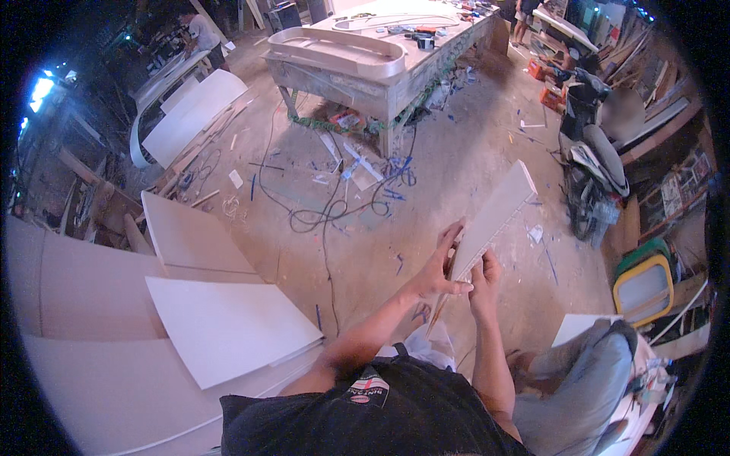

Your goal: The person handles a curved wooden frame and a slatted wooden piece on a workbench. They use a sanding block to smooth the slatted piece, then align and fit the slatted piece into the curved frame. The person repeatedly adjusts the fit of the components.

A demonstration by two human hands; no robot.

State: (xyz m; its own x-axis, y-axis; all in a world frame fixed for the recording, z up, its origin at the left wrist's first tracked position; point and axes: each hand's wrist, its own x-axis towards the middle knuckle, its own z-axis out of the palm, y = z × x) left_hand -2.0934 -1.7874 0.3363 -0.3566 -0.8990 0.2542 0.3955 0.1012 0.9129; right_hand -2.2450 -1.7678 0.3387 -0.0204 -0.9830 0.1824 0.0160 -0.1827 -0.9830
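A long pale panel [490, 216] is tilted up in front of my body, its far end pointing away to the upper right. Small notches or marks run along its right edge. My left hand [441, 270] grips the near part from the left, with the thumb across the near end and the fingers partly behind it. On the right edge, my right hand [485, 281] has its fingers curled against the panel. A thin brown strip shows below the left hand; whether it belongs to the panel I cannot tell.
Large white boards [232, 327] lie at the left. Black cables [315, 220] and scraps litter the floor ahead. A workbench [334, 87] bears an oval wooden frame [338, 53]. A motorcycle [597, 163] stands right; grey-blue cloth [582, 387] lies close by. A person [201, 34] is at far left.
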